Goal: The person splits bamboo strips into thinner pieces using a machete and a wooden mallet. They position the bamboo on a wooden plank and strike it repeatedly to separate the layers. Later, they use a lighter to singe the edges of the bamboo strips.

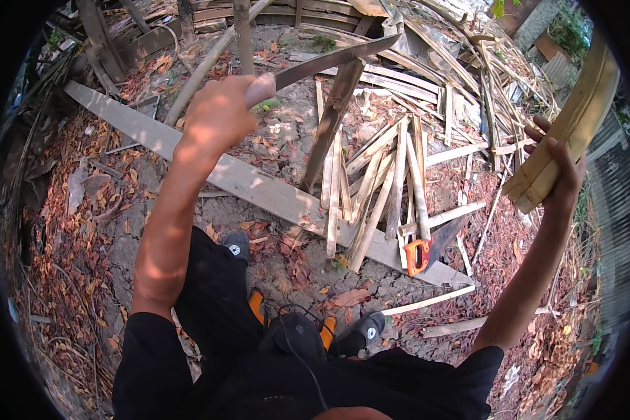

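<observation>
My left hand [220,112] is closed round the handle of a machete [329,60], raised at the upper left with its long dark blade pointing right. Over on the right, my right hand [561,166] grips a thick, yellowish split piece of wood [574,126], tilted with its upper end away to the upper right. The blade and the wood are well apart. Below and between my hands, a bundle of thin wooden strips [381,175] leans across a long grey plank [273,189]. A handsaw with an orange handle [418,257] lies at the plank's right end.
A dark wooden post [332,122] stands slanted beside the strips. Poles and long slats [427,63] are heaped at the back. Dry leaves and cracked soil [287,269] surround my feet. A corrugated sheet [612,210] runs along the right edge.
</observation>
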